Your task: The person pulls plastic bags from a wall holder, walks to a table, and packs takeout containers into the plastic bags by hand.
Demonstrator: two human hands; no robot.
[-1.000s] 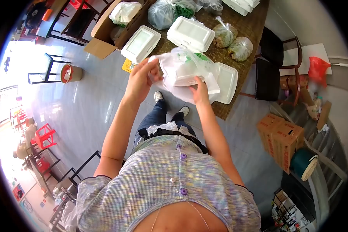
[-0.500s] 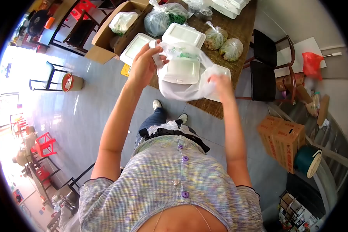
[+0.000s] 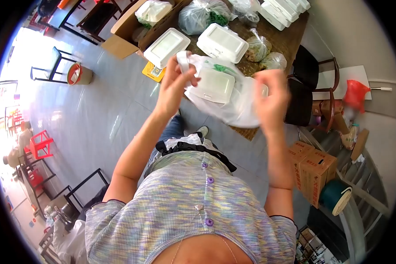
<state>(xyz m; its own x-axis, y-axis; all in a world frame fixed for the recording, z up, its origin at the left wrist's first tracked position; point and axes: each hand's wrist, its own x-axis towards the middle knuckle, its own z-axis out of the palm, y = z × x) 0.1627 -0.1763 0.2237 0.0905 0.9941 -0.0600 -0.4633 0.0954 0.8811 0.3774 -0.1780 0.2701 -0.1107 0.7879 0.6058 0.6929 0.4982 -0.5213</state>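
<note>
While gripping a thin, translucent bag (image 3: 240,112) by its handle (image 3: 183,60) in the left hand (image 3: 178,86), has the right hand (image 3: 272,94) curled, blurred, at the bag's three o'clock; cannot tell if grasping. Bears inside, near twelve, a smooth white oblong box (image 3: 216,84), clasp (image 3: 208,95) toward six, long axis roughly nine-to-three.

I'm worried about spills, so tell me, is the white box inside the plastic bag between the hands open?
No, the white box, seen through the plastic bag, has its top folded down shut.

Translucent white bag (image 3: 244,108), green print (image 3: 224,69), white container (image 3: 218,86), purple-and-yellow flecked shirt (image 3: 171,198), brown table (image 3: 287,42)
</note>
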